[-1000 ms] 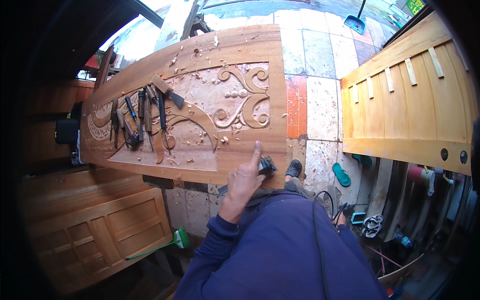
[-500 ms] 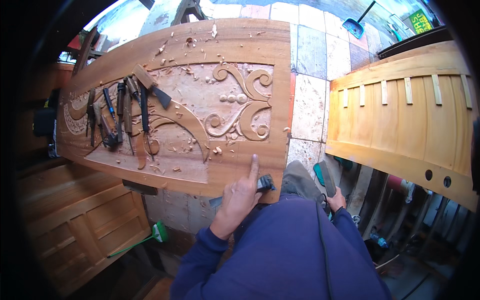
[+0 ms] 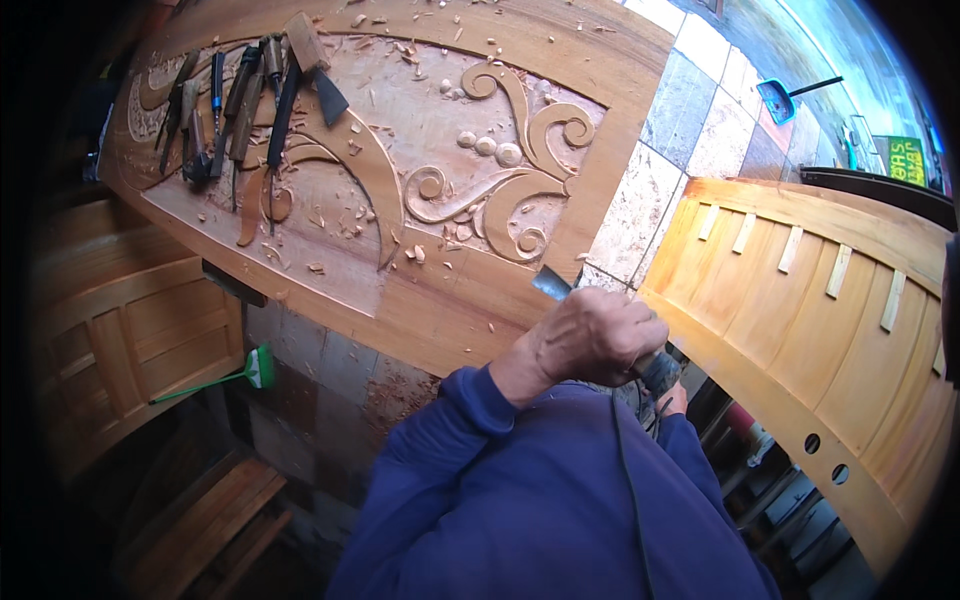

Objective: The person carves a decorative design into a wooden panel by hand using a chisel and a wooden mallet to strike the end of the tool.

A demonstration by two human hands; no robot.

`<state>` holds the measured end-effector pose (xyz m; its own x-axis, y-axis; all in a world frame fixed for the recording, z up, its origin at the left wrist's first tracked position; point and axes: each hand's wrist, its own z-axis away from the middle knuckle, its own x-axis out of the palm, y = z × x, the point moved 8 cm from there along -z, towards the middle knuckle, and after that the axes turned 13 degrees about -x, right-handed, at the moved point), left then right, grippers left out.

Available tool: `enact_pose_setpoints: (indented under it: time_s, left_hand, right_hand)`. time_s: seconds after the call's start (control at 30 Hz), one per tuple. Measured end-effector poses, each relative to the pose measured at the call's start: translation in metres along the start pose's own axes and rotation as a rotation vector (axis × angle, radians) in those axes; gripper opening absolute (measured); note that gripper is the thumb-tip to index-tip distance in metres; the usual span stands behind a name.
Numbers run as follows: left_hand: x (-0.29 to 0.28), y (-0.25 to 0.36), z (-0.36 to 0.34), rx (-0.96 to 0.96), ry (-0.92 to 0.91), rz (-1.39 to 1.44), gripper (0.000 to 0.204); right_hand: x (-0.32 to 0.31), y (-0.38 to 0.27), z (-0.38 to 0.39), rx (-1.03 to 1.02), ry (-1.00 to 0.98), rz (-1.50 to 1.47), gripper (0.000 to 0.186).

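At the near right corner of the carved wooden door panel (image 3: 470, 292), your left hand (image 3: 600, 332) is curled round a bladed hand tool (image 3: 550, 284), fingers closed together, its flat grey blade showing at the panel's edge. Your right hand (image 3: 676, 399) sits just below, close to your body, mostly hidden, so I can't tell how its fingers stand. Over on the panel's left, chisels (image 3: 243, 135) lie bunched beside a broad-bladed cutter (image 3: 329, 98), wood shavings (image 3: 415, 253) scattered around.

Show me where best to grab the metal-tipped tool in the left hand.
Probably take the tool by its rounded dark end, coming from the picture's lower right; its flat, perhaps sharp metal end points upper left. The left hand hides the middle.
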<state>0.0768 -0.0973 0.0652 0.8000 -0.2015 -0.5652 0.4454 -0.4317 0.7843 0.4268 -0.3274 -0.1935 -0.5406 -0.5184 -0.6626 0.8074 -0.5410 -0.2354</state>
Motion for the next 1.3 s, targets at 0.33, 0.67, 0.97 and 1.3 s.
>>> enact_pose_setpoints:
  time_s: [0.33, 0.67, 0.97, 1.3]
  left_hand:
    - [0.002, -0.022, -0.019, -0.034, 0.046, 0.090, 0.016]
    - [-0.018, -0.030, -0.019, -0.027, 0.055, 0.270, 0.022]
    - [-0.025, -0.035, -0.003, 0.092, 0.045, 0.350, 0.025]
    - [-0.047, -0.018, 0.016, 0.198, 0.089, 0.010, 0.030]
  right_hand:
    - [-0.105, -0.070, 0.008, -0.323, 0.450, -0.332, 0.084]
    - [-0.162, -0.169, 0.076, -0.526, 0.804, -0.749, 0.060]
    - [-0.149, -0.297, 0.126, -1.139, 0.793, -0.051, 0.077]
    - [-0.132, -0.290, 0.122, -1.185, 0.829, -0.097, 0.103]
